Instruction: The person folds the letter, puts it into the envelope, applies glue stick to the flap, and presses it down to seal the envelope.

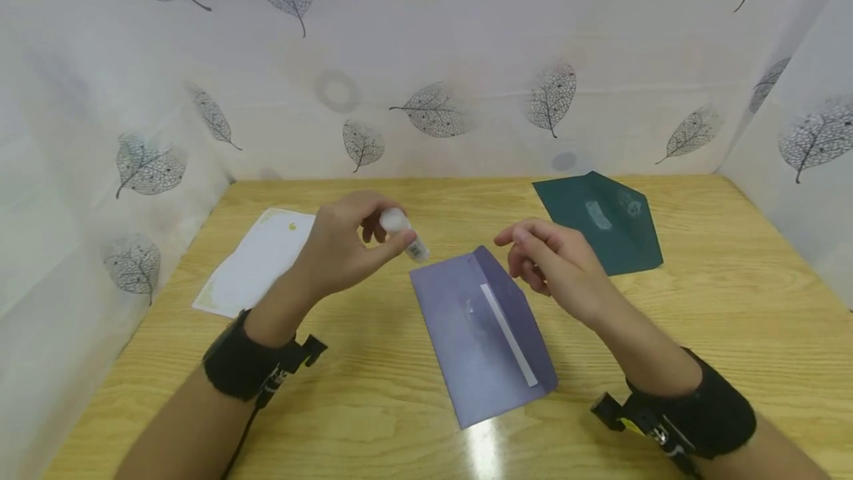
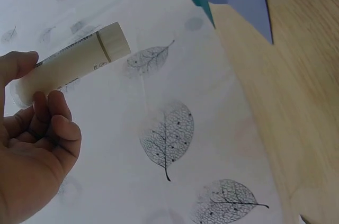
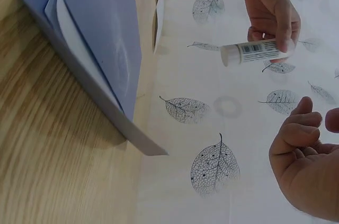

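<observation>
My left hand [image 1: 343,250] pinches a white glue stick [image 1: 417,247] between thumb and fingers, in the air just beyond the purple envelope's [image 1: 460,354] far left corner. Its printed label and barcode show in the right wrist view, where the glue stick [image 3: 257,52] lies nearly level. My right hand [image 1: 566,265] hovers above the envelope's far right side, fingers loosely bent and holding nothing. The envelope lies with its flap unfolded to the right, and a white strip [image 1: 509,339] runs along the flap's fold.
Behind my right hand lies a dark green envelope [image 1: 620,243] with shiny patches on it. A white sheet of paper [image 1: 256,272] lies at the left, partly behind my left hand. Leaf-patterned cloth [image 1: 466,35] hangs around the back and sides of the wooden table [image 1: 360,406].
</observation>
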